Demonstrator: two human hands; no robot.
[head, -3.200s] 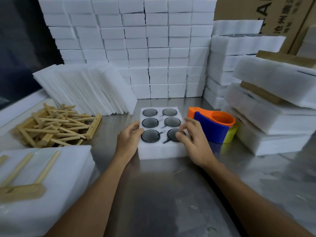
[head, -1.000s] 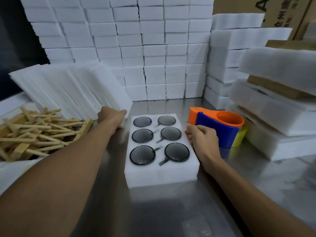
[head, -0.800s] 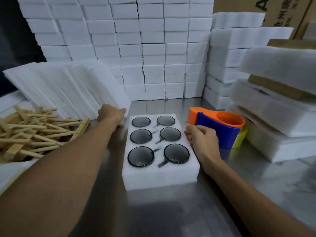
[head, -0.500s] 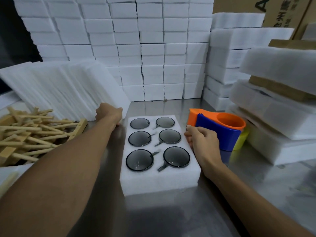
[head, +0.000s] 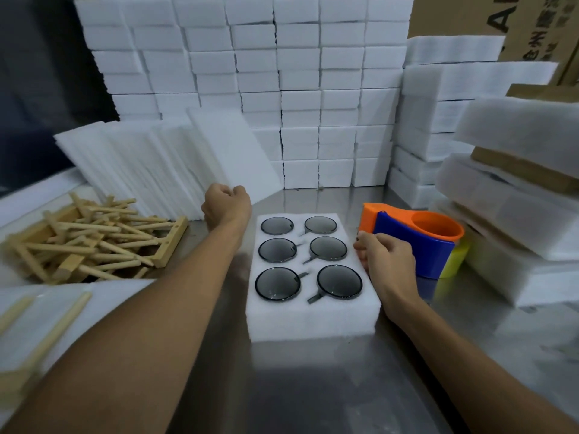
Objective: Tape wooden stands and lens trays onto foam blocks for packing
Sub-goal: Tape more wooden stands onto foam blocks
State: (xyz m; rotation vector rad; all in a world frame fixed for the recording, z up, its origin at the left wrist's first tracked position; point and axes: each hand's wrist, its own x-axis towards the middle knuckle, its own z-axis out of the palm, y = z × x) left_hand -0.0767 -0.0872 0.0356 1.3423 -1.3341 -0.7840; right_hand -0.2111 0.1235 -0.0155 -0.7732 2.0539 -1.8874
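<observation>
A white foam lens tray (head: 313,321) with several dark round lenses lies on the steel table in front of me. My right hand (head: 387,260) rests against its right edge, fingers curled at the foam's side. My left hand (head: 226,205) reaches to the leaning row of thin white foam sheets (head: 150,164) and pinches the lower corner of the front foam sheet (head: 232,155), which is tilted away from the row. An orange, blue and yellow tape dispenser (head: 416,242) stands just right of the tray.
A heap of wooden stands (head: 91,242) lies at the left. A foam block with a wooden stand on it (head: 47,317) sits at the near left. Stacked white foam blocks (head: 300,89) wall the back, and wrapped foam packs (head: 513,220) pile at the right.
My left hand went from the tray to the leaning foam sheets and has now pulled the front sheet up and away from the row. My right hand stayed at the tray's right edge.
</observation>
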